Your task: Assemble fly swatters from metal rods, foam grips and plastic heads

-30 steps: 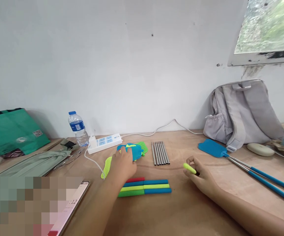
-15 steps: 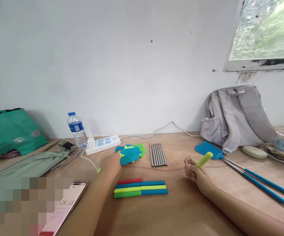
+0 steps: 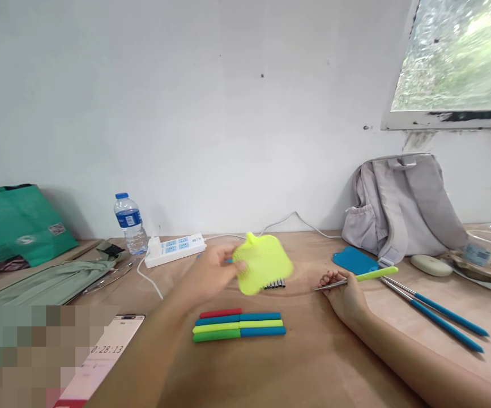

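My left hand (image 3: 211, 271) holds a yellow-green mesh swatter head (image 3: 263, 263) lifted above the wooden table (image 3: 313, 351). It hides most of a row of metal rods (image 3: 276, 283) lying behind it. My right hand (image 3: 344, 294) grips a metal rod with a yellow-green handle (image 3: 370, 275); the bare metal tip points left toward the swatter head. In front of my hands lie several coloured handle sleeves (image 3: 239, 324), red, blue, yellow-green and green, side by side.
Two assembled blue swatters (image 3: 415, 297) lie at the right, near a grey backpack (image 3: 402, 207) and a white oval object (image 3: 431, 264). A water bottle (image 3: 129, 222) and power strip (image 3: 175, 249) stand by the wall. A green bag (image 3: 16, 224), grey cloth (image 3: 50, 283) and phone (image 3: 105, 360) are left.
My left hand picked the yellow-green swatter head out of the pile and raised it. My right hand turned its yellow-green handle so the rod lies level, tip toward the head.
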Motion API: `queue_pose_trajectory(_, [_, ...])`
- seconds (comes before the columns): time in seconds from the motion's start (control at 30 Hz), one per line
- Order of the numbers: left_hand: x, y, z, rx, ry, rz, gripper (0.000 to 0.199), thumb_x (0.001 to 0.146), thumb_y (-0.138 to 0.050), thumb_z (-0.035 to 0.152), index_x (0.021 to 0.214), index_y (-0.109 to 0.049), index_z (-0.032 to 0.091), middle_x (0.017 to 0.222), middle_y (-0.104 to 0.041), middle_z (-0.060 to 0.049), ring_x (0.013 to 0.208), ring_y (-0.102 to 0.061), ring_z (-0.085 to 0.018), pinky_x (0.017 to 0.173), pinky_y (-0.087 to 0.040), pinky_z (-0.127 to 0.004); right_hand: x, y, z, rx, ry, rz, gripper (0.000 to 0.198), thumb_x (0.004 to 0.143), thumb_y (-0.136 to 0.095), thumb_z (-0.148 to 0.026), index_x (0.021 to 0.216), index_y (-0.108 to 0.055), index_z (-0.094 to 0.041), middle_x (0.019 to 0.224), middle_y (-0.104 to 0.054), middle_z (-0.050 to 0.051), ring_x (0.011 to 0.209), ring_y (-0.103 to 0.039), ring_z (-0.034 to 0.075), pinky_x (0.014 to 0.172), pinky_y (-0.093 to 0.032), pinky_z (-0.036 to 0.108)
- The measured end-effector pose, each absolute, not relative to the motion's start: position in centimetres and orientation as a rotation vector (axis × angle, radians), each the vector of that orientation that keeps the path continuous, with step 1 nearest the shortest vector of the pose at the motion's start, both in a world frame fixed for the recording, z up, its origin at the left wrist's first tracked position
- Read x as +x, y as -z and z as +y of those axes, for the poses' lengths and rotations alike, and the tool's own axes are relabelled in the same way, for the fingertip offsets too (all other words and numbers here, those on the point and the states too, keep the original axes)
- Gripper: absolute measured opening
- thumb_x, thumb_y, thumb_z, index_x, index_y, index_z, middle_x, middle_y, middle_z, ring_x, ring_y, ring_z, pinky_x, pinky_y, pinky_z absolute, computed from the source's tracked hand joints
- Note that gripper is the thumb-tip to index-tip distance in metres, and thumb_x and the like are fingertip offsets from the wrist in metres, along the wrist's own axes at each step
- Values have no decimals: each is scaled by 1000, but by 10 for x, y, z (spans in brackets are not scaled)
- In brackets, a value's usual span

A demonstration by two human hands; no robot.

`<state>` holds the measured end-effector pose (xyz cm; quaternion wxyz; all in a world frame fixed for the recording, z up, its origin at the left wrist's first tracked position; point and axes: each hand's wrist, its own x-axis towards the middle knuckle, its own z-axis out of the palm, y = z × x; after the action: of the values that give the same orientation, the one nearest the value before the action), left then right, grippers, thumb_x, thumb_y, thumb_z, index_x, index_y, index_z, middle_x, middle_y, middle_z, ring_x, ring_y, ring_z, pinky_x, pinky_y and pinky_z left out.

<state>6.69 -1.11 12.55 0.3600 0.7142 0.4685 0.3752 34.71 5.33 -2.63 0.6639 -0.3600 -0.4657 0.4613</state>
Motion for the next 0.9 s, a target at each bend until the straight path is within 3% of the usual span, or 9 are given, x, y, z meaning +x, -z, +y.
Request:
queue_pose_trajectory(0.17, [130,-83,-35,1645,-850,884,39,79,-47,16,117,-52,19,108,-63,-6,90,-61,-16,82,-47,-30,344,24,54,-838,-1139,-858,18,67,-46,-37,58,-41,-23,53,-48,0,52,-50,17,54,-47,34])
queue_pose_trajectory(0.4, [167,-26,-55,1969,-978,1318,31,83,-41,19,110,-56,19,101,-65,-7,90,-59,-21,77,-45,-32,340,20,54,-834,-1186,-801,16,65,-46,-36,59,-43,-22,58,-53,0,54,-54,17,54,-48,33])
queue_pose_trajectory(0.67, [175,-9,-61,2085,-884,1124,28,82,-37,11,102,-53,22,88,-64,-2,81,-60,-16,72,-43,-24,335,9,52,-820,-1179,-912,24,65,-52,-38,54,-40,-21,49,-47,-4,34,-36,8,34,-30,23])
queue_pose_trajectory(0.9, [174,-1,-56,2126,-787,1244,20,86,-34,22,86,-54,19,83,-64,-4,76,-59,-18,64,-41,-26,353,-67,27,-754,-963,-1049,24,76,-49,-36,59,-40,-21,38,-39,-8,30,-30,7,31,-21,19])
